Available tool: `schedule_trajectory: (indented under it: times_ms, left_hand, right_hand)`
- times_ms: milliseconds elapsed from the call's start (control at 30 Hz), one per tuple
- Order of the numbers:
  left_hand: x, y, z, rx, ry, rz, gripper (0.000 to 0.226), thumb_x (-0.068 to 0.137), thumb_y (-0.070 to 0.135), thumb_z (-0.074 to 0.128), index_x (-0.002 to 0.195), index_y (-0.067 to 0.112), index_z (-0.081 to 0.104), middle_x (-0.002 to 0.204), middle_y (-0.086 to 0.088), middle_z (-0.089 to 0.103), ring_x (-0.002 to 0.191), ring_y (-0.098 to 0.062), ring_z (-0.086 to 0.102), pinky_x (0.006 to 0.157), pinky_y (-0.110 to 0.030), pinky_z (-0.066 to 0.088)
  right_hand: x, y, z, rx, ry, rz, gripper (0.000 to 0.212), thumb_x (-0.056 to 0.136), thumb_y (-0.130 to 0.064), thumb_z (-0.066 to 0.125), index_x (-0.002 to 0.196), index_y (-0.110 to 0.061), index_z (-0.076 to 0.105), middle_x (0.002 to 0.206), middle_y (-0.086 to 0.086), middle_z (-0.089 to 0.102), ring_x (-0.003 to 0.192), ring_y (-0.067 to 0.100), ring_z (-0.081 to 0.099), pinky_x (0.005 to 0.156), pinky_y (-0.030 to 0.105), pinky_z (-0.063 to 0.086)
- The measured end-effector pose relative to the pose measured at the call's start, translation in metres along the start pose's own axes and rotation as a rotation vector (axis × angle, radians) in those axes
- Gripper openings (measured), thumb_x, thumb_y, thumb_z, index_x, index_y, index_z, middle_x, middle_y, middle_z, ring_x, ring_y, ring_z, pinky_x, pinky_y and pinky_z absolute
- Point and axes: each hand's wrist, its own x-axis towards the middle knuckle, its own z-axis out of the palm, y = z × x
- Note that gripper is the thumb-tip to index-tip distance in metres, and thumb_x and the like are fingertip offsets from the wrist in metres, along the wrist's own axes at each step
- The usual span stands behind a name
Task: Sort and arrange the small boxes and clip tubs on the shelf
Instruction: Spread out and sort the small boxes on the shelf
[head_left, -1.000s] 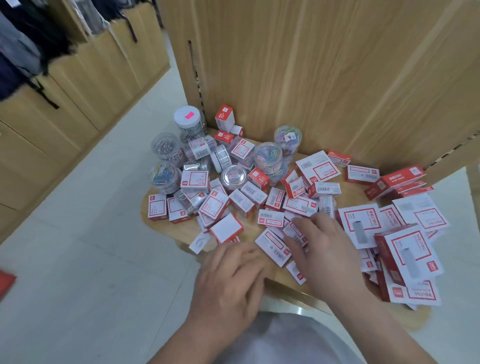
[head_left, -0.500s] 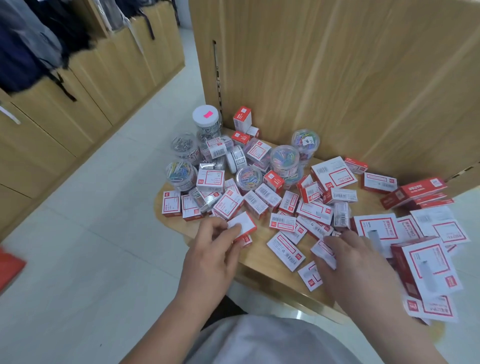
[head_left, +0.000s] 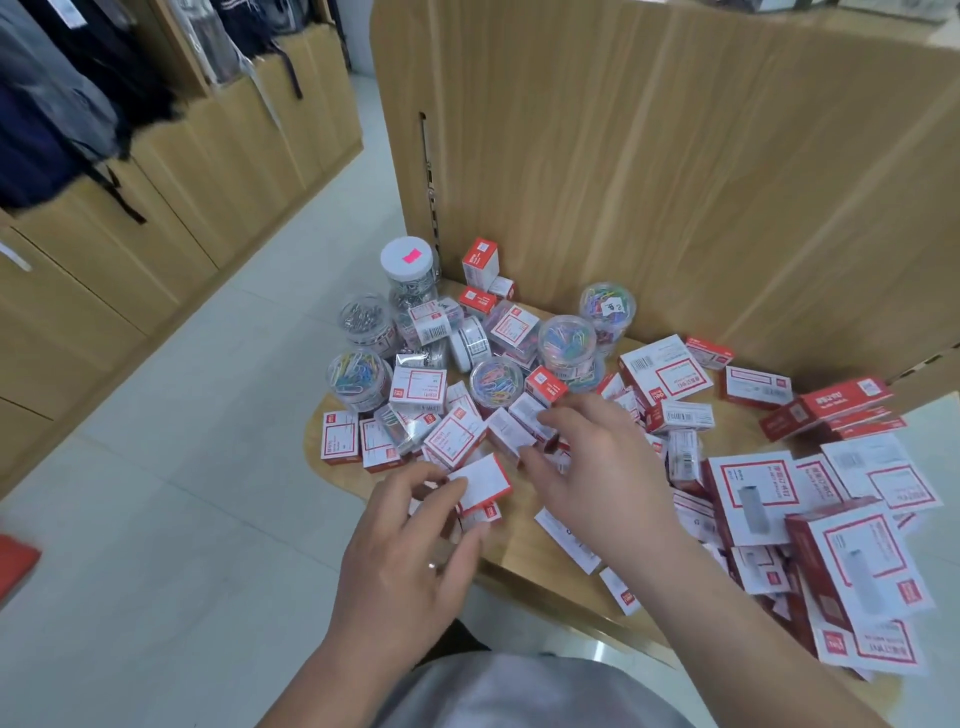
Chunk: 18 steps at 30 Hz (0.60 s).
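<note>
Several small red-and-white boxes lie scattered over a low wooden shelf (head_left: 540, 566). Clear round clip tubs (head_left: 358, 375) cluster at its far left, one tall tub with a white lid (head_left: 407, 266) behind them. My left hand (head_left: 410, 556) pinches a small white-faced box (head_left: 480, 486) near the shelf's front edge. My right hand (head_left: 597, 467) reaches over the pile's middle, its fingertips on a small box (head_left: 524, 426). Whether it grips that box I cannot tell. Larger boxes (head_left: 862, 561) are heaped at the right.
A tall wooden panel (head_left: 649, 171) stands directly behind the shelf. Pale tiled floor (head_left: 171, 519) lies to the left, bordered by wooden cabinets (head_left: 119, 249) with bags hanging above. A red object (head_left: 15, 564) sits at the left edge of the floor.
My left hand moved up to the front boxes and took hold of a small white-faced one. My right hand shifted from the near right boxes forward to the pile's middle.
</note>
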Motion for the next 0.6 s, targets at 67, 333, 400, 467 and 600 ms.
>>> schedule_trajectory:
  times_ms: [67, 333, 400, 467, 600]
  left_hand:
    - [0.008, 0.000, -0.011, 0.020, 0.022, 0.022, 0.031, 0.086, 0.027, 0.078, 0.115, 0.019, 0.073, 0.124, 0.005, 0.055, 0.100, -0.018, 0.063, 0.076, -0.035, 0.054]
    - [0.059, -0.023, -0.034, 0.082, -0.020, 0.120, 0.023, 0.090, 0.025, 0.071, 0.110, 0.015, 0.076, 0.126, -0.003, 0.062, 0.111, -0.028, 0.062, 0.088, -0.043, 0.051]
    - [0.071, -0.029, -0.036, 0.074, -0.026, 0.150, 0.022, 0.089, 0.023, 0.072, 0.109, 0.015, 0.077, 0.126, -0.004, 0.063, 0.111, -0.029, 0.060, 0.090, -0.045, 0.050]
    - [0.085, -0.035, -0.038, 0.059, -0.018, 0.165, 0.021, 0.087, 0.022, 0.074, 0.106, 0.014, 0.077, 0.124, -0.005, 0.064, 0.108, -0.028, 0.060, 0.089, -0.045, 0.049]
    - [0.112, -0.045, -0.039, 0.050, -0.033, 0.185, 0.023, 0.086, 0.021, 0.074, 0.107, 0.013, 0.076, 0.123, -0.005, 0.065, 0.107, -0.030, 0.061, 0.087, -0.047, 0.049]
  right_hand:
    - [0.012, -0.009, 0.009, -0.074, -0.047, 0.030, 0.046, 0.080, -0.055, 0.058, 0.102, -0.018, 0.072, 0.100, 0.005, 0.065, 0.097, 0.031, 0.062, 0.078, 0.042, 0.054]
    - [0.009, -0.022, 0.003, -0.092, -0.066, 0.187, 0.044, 0.074, -0.061, 0.069, 0.103, -0.029, 0.064, 0.095, -0.008, 0.067, 0.094, 0.022, 0.061, 0.073, 0.036, 0.050]
    - [0.008, -0.028, -0.014, -0.005, -0.007, 0.238, 0.039, 0.071, -0.058, 0.065, 0.101, -0.032, 0.062, 0.093, -0.012, 0.064, 0.094, 0.019, 0.060, 0.074, 0.037, 0.051]
    - [0.011, -0.038, -0.031, 0.071, 0.051, 0.272, 0.037, 0.070, -0.054, 0.067, 0.101, -0.034, 0.060, 0.090, -0.016, 0.062, 0.093, 0.016, 0.059, 0.074, 0.039, 0.052]
    - [0.046, -0.058, -0.027, -0.008, 0.120, 0.254, 0.037, 0.075, -0.054, 0.069, 0.104, -0.031, 0.062, 0.090, -0.011, 0.063, 0.091, 0.020, 0.059, 0.072, 0.038, 0.049]
